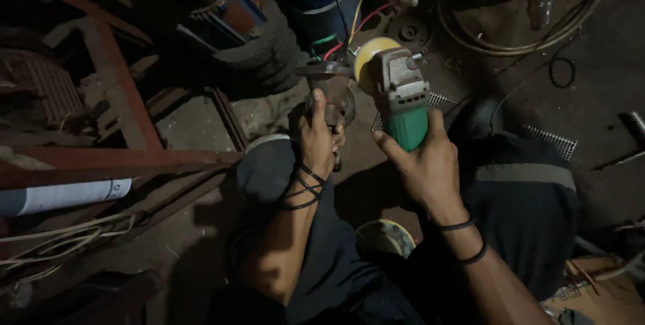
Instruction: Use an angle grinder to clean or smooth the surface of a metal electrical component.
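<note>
My right hand [423, 164] grips the green body of an angle grinder [401, 93] that has a grey head and a yellowish disc [368, 56] facing left. My left hand [318, 138] is closed on a dark round metal part [334, 93] held just left of the disc, its flat top edge almost touching the disc. Black bands circle both wrists. My knees in dark trousers sit below the hands.
Rusty red steel frames [121, 103] lie at the left, with a white pipe [64, 196] and loose cords. Wire mesh pieces [551, 140] and coiled cables [531, 43] lie at the right. A small round tin [386, 236] sits between my legs.
</note>
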